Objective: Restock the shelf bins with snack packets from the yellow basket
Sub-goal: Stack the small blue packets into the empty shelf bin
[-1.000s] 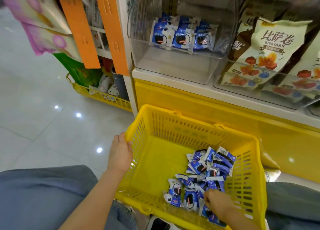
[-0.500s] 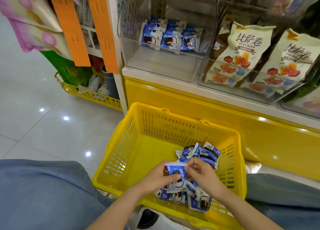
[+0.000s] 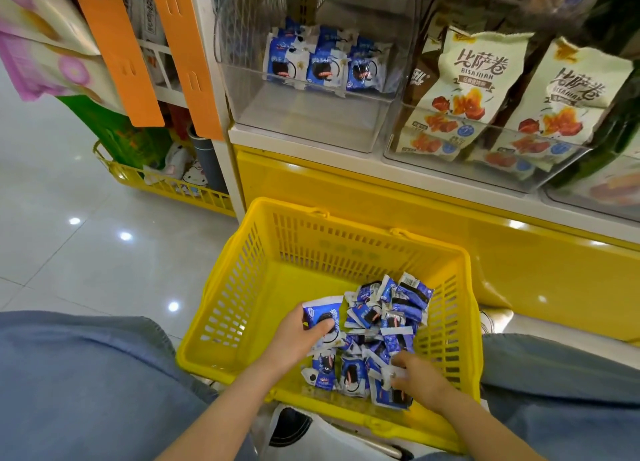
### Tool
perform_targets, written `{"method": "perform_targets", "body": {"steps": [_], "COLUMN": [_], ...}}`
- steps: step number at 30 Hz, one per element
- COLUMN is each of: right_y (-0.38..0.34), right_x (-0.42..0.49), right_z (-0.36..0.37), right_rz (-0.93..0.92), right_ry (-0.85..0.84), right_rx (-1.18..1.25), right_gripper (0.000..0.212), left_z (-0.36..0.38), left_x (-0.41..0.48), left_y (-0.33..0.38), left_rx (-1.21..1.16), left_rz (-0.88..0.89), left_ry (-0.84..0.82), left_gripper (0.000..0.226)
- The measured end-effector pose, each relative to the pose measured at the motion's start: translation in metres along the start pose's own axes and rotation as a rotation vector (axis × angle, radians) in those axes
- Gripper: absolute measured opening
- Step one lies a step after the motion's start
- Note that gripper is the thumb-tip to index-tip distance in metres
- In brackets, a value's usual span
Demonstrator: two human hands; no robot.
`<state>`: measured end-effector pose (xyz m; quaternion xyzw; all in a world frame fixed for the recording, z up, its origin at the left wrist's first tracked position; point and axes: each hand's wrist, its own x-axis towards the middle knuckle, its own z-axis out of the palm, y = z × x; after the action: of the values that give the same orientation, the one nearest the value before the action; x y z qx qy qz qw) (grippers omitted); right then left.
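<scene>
Left hand [image 3: 294,339] grips one blue-white snack packet [image 3: 323,318], thumb across its front, just above the left edge of the packet pile [image 3: 384,332] in the yellow basket [image 3: 242,287] on the floor. Right hand [image 3: 419,379] sits on the pile's near side, fingers curled onto packets, blurred, cannot tell if it's gripping. Clear shelf bin [image 3: 304,124] above holds a few matching packets at the back.

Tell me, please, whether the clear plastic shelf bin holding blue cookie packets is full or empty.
Nearly empty: the clear plastic bin holds a few blue cookie packets at its back; its front is bare.
</scene>
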<state>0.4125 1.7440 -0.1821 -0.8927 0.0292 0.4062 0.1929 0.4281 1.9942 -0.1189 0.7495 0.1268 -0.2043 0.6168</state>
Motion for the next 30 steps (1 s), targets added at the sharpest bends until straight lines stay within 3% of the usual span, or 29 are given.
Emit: {"method": "perform_targets", "body": {"steps": [3, 8, 11, 15, 18, 20, 22, 25, 30], "right_y": [-0.007, -0.021, -0.039, -0.066, -0.083, -0.093, -0.101, -0.110, -0.135], "right_x": [0.000, 0.000, -0.002, -0.010, -0.017, -0.022, -0.028, -0.038, -0.054], "right_z": [0.004, -0.018, -0.038, -0.057, -0.063, -0.065, -0.068, -0.080, -0.110], "right_rz": [-0.010, -0.062, -0.146, -0.198, -0.212, -0.235, -0.250, -0.322, -0.376], "right_ry": [-0.039, 0.129, 0.268, 0.172, 0.149, 0.138, 0.107, 0.020, -0.004], "right_rx": [-0.109, -0.071, 0.233, 0.816, 0.963, 0.976, 0.952, 0.910, 0.789], "right_gripper": [0.005, 0.023, 0.030, 0.019, 0.033, 0.037, 0.026, 0.015, 0.046], "left_z": [0.001, 0.001, 0.002, 0.002, 0.002, 0.001, -0.001, -0.010, -0.033], "left_x": [0.000, 0.000, 0.002, 0.002, 0.000, -0.001, -0.003, -0.002, 0.006], "left_y": [-0.001, -0.001, -0.002, -0.001, 0.006, 0.013, 0.018, 0.028, 0.062], "left_rx": [0.017, 0.012, -0.011, -0.186, -0.398, -0.502, -0.547, -0.472, -0.254], "left_rz": [-0.020, -0.062, -0.105, -0.209, -0.223, -0.176, -0.102, 0.019, 0.275], "left_ry": [0.009, 0.056, 0.075, 0.121, 0.070, 0.013, 0.001, 0.122, 0.247], "left_gripper": [0.022, 0.023, 0.026, 0.034, 0.044, 0.048, 0.049, 0.037, 0.023]}}
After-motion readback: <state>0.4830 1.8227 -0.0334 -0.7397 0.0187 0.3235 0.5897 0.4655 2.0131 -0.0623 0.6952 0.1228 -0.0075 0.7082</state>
